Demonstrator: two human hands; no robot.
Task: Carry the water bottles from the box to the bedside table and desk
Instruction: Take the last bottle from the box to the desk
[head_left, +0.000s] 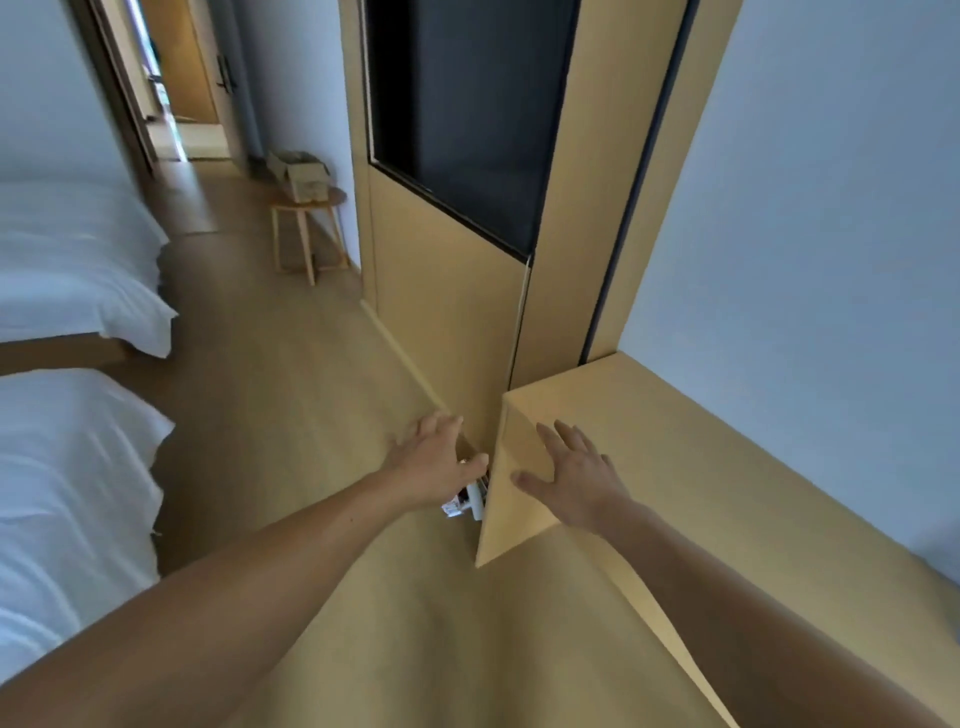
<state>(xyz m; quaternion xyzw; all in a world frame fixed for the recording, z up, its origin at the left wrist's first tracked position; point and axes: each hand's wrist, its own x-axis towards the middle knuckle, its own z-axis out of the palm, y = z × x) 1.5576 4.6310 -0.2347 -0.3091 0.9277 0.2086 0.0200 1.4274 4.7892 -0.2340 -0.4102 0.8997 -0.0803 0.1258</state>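
Note:
No water bottle shows in the head view. The open cardboard box (304, 176) stands on a small round wooden stool (310, 208) at the far end of the room, well beyond both hands. The light wooden desk (727, 467) runs along the right wall. My right hand (576, 478) hovers with spread fingers over the desk's near corner and holds nothing. My left hand (434, 462) reaches forward with straight fingers over the gap left of the desk. A small white item (465, 501) lies just below it by the desk's side; what it is stays unclear.
Two beds with white sheets (67, 270) line the left side. A wooden-floor aisle (291, 374) runs between them and the wall panel carrying a dark TV screen (467, 104). An open doorway (176, 104) lies past the stool.

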